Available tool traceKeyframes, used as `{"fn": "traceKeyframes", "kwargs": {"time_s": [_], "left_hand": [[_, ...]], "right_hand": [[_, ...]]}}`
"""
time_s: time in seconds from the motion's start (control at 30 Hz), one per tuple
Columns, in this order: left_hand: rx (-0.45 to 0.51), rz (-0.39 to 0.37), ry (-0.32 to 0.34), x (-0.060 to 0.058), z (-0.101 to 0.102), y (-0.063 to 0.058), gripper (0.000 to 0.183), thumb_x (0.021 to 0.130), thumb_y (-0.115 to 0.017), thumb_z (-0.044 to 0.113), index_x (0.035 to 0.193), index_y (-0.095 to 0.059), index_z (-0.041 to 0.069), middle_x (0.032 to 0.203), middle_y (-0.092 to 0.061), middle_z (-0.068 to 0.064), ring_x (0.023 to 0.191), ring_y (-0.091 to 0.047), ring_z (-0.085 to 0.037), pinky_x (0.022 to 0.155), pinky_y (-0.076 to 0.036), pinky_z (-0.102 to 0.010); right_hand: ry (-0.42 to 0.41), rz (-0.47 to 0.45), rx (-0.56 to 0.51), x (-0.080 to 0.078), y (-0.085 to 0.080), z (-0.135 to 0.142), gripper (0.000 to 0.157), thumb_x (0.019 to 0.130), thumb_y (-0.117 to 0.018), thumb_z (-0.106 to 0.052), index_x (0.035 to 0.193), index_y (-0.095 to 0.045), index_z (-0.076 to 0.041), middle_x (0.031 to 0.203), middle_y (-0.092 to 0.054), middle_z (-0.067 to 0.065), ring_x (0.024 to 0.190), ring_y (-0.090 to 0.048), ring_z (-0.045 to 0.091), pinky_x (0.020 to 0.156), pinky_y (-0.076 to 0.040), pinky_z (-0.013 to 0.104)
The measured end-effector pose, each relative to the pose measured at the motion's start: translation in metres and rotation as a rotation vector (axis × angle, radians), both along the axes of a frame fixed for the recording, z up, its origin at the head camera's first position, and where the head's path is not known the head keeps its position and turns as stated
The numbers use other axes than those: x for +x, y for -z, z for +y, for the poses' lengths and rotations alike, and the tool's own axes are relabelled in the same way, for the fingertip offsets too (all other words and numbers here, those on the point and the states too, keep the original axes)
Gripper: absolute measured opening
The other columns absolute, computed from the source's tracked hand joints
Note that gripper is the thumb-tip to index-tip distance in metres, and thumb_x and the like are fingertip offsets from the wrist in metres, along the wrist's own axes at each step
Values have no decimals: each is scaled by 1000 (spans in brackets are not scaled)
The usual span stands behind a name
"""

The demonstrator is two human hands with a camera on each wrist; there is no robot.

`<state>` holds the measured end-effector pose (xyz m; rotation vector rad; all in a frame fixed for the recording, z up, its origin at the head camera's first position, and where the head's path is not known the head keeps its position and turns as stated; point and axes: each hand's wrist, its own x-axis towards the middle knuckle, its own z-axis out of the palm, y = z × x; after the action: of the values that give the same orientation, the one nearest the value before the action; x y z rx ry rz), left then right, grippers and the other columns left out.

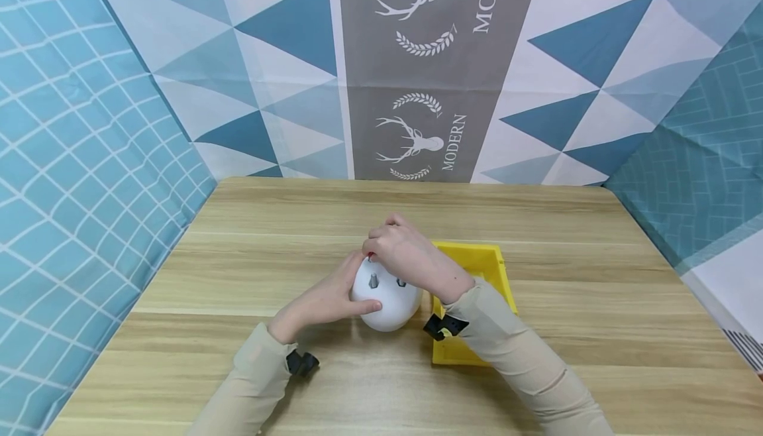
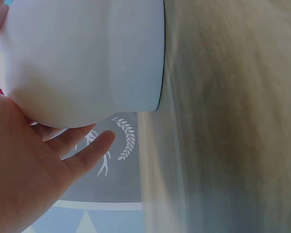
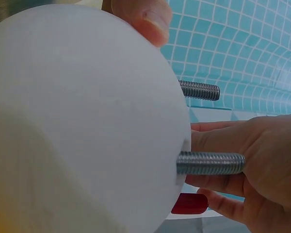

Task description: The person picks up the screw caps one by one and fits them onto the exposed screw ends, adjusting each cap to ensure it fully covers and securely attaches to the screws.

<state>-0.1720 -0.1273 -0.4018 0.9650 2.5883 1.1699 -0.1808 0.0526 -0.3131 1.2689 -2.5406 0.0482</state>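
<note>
A white rounded body point(image 1: 390, 307) stands on the table, with grey threaded bolts point(image 3: 211, 162) sticking out of its upper surface. From the left, my left hand point(image 1: 330, 297) holds it, thumb on the near side and fingers round the far side. In the left wrist view its flat-sided base point(image 2: 136, 58) meets the wood. Over the top, the fingers of my right hand point(image 1: 408, 254) are bent and pinch a small red cylindrical piece point(image 3: 190, 204) at the far bolts. The right hand partly hides that piece in the head view.
A yellow plastic bin point(image 1: 505, 277) stands just right of the white body, partly beneath my right forearm; its contents are mostly hidden. The wooden table point(image 1: 238, 277) ends at a patterned cloth backdrop point(image 1: 286, 91). Black straps point(image 1: 302, 363) sit at both wrists.
</note>
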Motion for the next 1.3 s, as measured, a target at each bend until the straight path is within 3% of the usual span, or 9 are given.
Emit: {"fn": "traceKeyframes", "kwargs": {"time_s": [0.47, 0.9, 1.3], "left_hand": [[1, 13, -5, 0, 0, 1, 84, 75, -67, 52, 140, -20, 24, 129, -35, 5, 108, -43, -10, 87, -43, -33], [9, -11, 5, 3, 0, -2, 91, 76, -66, 50, 144, -9, 29, 137, -29, 5, 114, -41, -11, 90, -41, -35], [-14, 8, 4, 2, 0, -2, 88, 76, -65, 53, 143, -13, 26, 137, -30, 4, 114, -41, -11, 90, -42, -35]], "right_hand": [[7, -169, -72, -4, 3, 4, 7, 86, -62, -15, 89, -67, -12, 86, -63, -3, 80, -56, 11, 82, -39, 31], [-25, -122, -81, -5, 11, 6, 10, 86, -57, -17, 92, -65, -14, 87, -62, -4, 80, -56, 11, 82, -40, 32], [-17, -93, -108, -4, 12, 7, 11, 87, -58, -21, 94, -63, -14, 87, -62, -4, 80, -55, 10, 83, -38, 31]]}}
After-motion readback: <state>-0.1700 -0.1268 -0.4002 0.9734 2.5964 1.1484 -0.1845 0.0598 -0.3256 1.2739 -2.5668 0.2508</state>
